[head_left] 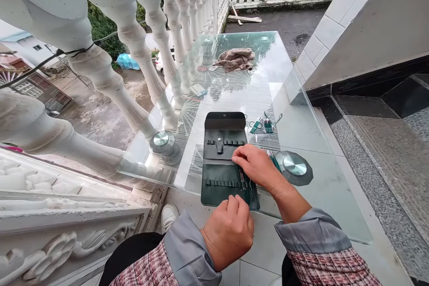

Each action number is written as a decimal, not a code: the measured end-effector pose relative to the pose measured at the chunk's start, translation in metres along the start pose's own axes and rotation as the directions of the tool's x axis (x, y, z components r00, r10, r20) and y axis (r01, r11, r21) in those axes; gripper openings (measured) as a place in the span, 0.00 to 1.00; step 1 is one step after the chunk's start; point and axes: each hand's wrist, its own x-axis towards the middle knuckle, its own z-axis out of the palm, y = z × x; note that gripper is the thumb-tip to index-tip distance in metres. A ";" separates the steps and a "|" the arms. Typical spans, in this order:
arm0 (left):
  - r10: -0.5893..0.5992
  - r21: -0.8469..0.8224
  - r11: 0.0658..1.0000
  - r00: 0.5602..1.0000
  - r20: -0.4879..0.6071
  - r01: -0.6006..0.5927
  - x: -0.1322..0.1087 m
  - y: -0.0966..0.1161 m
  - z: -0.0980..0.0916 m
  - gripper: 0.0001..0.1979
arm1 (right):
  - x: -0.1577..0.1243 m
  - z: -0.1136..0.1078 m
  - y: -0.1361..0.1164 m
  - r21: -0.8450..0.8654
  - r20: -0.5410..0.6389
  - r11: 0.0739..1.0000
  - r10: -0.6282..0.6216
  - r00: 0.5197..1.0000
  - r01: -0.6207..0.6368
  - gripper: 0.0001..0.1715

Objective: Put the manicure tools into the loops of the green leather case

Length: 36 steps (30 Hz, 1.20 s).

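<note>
A dark green-black tool case lies unfolded on the glass table, with rows of elastic loops on both panels. A few slim metal tools stand in the loops at the lower right; most other loops hold nothing. Over the case's right side, my right hand is closed, thumb and forefinger together; whatever is between them is hidden. My left hand is curled at the case's near edge, its fingertips out of sight. Green-handled implements lie partly behind my right wrist.
Small green-and-silver pieces lie right of the case, beside a pair of glasses. A crumpled brown cloth and a small box rest farther back on the glass table. White balusters border the left; stone steps are right.
</note>
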 end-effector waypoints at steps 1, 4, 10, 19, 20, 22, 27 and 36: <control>0.003 0.004 1.000 1.000 0.007 -0.003 0.000 0.000 0.000 0.13 | 0.000 0.000 0.001 -0.018 0.027 1.000 -0.021 0.999 0.022 0.09; 0.018 0.014 1.000 0.998 0.064 -0.019 0.000 -0.001 -0.001 0.11 | -0.003 -0.002 0.002 -0.045 0.089 0.996 -0.074 0.993 0.078 0.09; -0.002 0.004 1.000 1.000 0.012 0.002 0.002 -0.002 -0.004 0.09 | -0.016 -0.005 0.002 -0.180 0.072 0.964 -0.184 0.980 0.194 0.09; 0.058 0.052 0.997 0.996 0.074 -0.062 0.002 -0.003 -0.007 0.16 | -0.032 -0.001 0.009 -0.460 0.023 0.828 -0.348 0.937 0.319 0.13; 0.063 0.058 0.996 0.995 0.081 -0.068 0.002 -0.003 -0.006 0.16 | -0.033 -0.001 0.010 -0.441 0.014 0.836 -0.359 0.933 0.328 0.13; 0.070 0.064 0.995 0.993 0.091 -0.076 0.001 -0.003 -0.004 0.15 | -0.034 -0.006 0.014 -0.367 -0.052 0.872 -0.366 0.929 0.323 0.13; 0.093 0.049 0.994 0.988 0.124 -0.100 0.000 -0.004 -0.003 0.14 | -0.040 -0.041 0.036 -0.094 -0.412 0.995 -0.065 0.909 0.028 0.17; 0.104 0.070 0.991 0.985 0.140 -0.114 0.003 -0.002 -0.003 0.13 | -0.056 -0.051 0.074 -0.100 -0.245 0.946 0.276 0.929 -0.307 0.09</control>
